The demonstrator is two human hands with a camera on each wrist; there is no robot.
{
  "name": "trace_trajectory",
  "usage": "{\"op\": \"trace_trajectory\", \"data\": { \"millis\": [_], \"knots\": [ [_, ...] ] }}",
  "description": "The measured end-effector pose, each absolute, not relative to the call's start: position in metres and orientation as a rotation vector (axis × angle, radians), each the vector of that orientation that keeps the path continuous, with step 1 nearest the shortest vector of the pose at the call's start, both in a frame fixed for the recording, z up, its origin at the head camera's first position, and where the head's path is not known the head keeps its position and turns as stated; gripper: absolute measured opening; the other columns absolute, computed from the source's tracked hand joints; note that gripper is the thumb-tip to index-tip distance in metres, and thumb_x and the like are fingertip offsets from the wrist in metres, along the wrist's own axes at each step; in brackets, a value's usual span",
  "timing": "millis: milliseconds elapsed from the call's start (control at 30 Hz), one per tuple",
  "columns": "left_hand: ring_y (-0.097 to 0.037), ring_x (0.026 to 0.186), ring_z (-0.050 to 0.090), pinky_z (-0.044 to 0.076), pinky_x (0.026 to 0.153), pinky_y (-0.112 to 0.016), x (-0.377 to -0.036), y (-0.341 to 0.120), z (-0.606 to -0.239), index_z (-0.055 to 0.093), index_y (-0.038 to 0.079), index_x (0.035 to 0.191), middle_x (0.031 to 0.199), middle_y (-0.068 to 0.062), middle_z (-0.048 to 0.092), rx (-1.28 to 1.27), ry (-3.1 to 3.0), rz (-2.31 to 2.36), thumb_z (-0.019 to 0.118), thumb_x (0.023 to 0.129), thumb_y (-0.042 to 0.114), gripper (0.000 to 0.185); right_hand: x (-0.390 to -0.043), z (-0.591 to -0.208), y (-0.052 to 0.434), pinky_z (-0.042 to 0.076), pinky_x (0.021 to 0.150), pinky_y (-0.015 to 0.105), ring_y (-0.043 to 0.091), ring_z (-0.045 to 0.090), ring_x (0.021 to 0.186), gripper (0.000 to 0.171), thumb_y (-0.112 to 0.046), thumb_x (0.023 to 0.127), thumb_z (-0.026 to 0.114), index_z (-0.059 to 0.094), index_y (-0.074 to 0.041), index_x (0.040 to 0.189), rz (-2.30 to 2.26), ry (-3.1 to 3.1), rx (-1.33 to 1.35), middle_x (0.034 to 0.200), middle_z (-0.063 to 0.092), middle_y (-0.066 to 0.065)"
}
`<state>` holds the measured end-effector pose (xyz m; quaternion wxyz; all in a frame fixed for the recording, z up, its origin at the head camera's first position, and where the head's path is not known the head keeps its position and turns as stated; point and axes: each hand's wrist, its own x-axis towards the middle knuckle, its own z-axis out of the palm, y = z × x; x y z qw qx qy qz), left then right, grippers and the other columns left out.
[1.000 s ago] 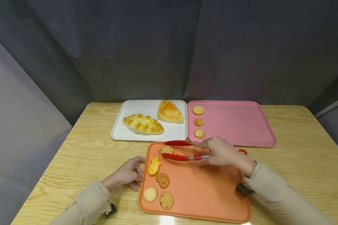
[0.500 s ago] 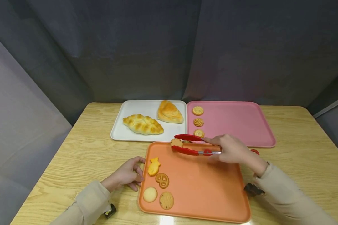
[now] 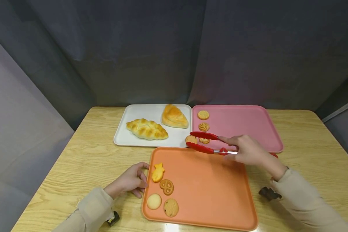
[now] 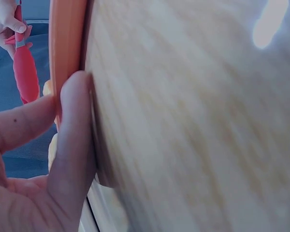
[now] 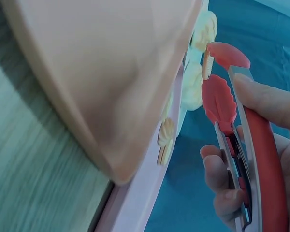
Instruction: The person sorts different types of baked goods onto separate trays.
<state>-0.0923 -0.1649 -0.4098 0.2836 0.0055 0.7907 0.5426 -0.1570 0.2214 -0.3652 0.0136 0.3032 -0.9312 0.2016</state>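
Wooden table (image 3: 84, 154) | right hand (image 3: 247, 151) grips tongs (image 3: 208, 143) pinching half-hidden cookie (image 3: 191, 139) | left hand (image 3: 129, 180) relaxed

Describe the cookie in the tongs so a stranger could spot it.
Start at the pink tray, back right. At its near left corner, red tongs in the right hand pinch a round tan cookie. It alone is held above the trays.
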Motion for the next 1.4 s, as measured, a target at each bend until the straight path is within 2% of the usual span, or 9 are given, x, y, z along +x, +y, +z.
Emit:
{"op": "trace_trajectory", "data": {
  "millis": [233,267,333,467,733,867,1033,1267,1400],
  "knots": [
    [-0.019,0.051,0.054,0.051,0.039,-0.036,-0.093,-0.165,-0.412,0.038,-0.001,0.127,0.076,-0.013,0.051,0.002,2.134,1.437,0.060,0.075,-0.010,0.057,-0.162,-0.364,0.232,0.029,0.042,0.022,0.006,0.024,0.045,0.055,-0.019,0.068,0.079,0.061,-0.005,0.119,0.593,-2.901,0.916,0.078,0.067,0.002],
    [-0.019,0.051,0.054,0.051,0.039,-0.036,-0.093,-0.165,-0.412,0.038,-0.001,0.127,0.076,-0.013,0.051,-0.001,2.134,1.436,0.060,0.075,-0.010,0.057,-0.162,-0.364,0.233,0.027,0.041,0.022,0.006,0.022,0.044,0.055,-0.019,0.068,0.079,0.061,-0.005,0.119,0.594,-2.903,0.908,0.079,0.068,0.003],
    [-0.020,0.051,0.054,0.051,0.040,-0.036,-0.093,-0.165,-0.412,0.038,-0.001,0.127,0.076,-0.013,0.052,-0.004,2.135,1.435,0.060,0.075,-0.010,0.057,-0.164,-0.364,0.236,0.027,0.041,0.022,0.007,0.022,0.045,0.056,-0.019,0.068,0.079,0.061,-0.005,0.119,0.587,-2.909,0.886,0.078,0.067,0.003],
    [-0.020,0.052,0.054,0.051,0.040,-0.037,-0.093,-0.164,-0.410,0.038,-0.001,0.127,0.076,-0.013,0.052,-0.006,2.132,1.436,0.060,0.075,-0.010,0.057,-0.166,-0.364,0.241,0.031,0.043,0.023,0.008,0.028,0.047,0.055,-0.019,0.069,0.078,0.060,-0.005,0.120,0.578,-2.924,0.838,0.086,0.069,0.010],
    [-0.019,0.052,0.055,0.052,0.041,-0.036,-0.093,-0.165,-0.408,0.038,-0.001,0.127,0.076,-0.013,0.052,-0.002,2.109,1.449,0.059,0.075,-0.010,0.057,-0.170,-0.366,0.250,0.041,0.055,0.028,0.017,0.048,0.063,0.055,-0.019,0.068,0.078,0.061,-0.002,0.117,0.544,-2.909,0.799,0.092,0.068,0.015],
    [-0.019,0.052,0.055,0.052,0.041,-0.036,-0.094,-0.165,-0.409,0.038,-0.001,0.126,0.076,-0.013,0.052,-0.005,2.099,1.446,0.058,0.075,-0.010,0.056,-0.173,-0.367,0.254,0.039,0.054,0.029,0.019,0.046,0.063,0.058,-0.022,0.068,0.079,0.060,-0.001,0.118,0.551,-2.936,0.747,0.084,0.068,0.011],
    [-0.019,0.052,0.055,0.052,0.041,-0.036,-0.094,-0.165,-0.409,0.038,-0.001,0.126,0.076,-0.013,0.051,-0.003,2.099,1.444,0.059,0.075,-0.010,0.056,-0.178,-0.368,0.260,0.038,0.055,0.030,0.020,0.046,0.066,0.061,-0.026,0.070,0.077,0.057,-0.001,0.122,0.547,-2.989,0.661,0.085,0.068,0.012],
    [-0.019,0.052,0.055,0.052,0.041,-0.037,-0.093,-0.165,-0.408,0.037,-0.002,0.128,0.076,-0.013,0.051,0.011,2.104,1.451,0.059,0.076,-0.009,0.057,-0.184,-0.368,0.264,0.037,0.050,0.028,0.021,0.045,0.064,0.064,-0.021,0.071,0.074,0.051,0.000,0.127,0.590,-3.060,0.523,0.080,0.066,0.010],
    [-0.019,0.052,0.055,0.052,0.041,-0.036,-0.093,-0.165,-0.409,0.037,-0.001,0.127,0.076,-0.013,0.052,0.002,2.104,1.445,0.059,0.076,-0.009,0.056,-0.187,-0.369,0.264,0.037,0.048,0.027,0.021,0.042,0.061,0.068,-0.022,0.072,0.072,0.045,0.001,0.131,0.627,-3.108,0.416,0.066,0.060,0.005]
  ]
}}
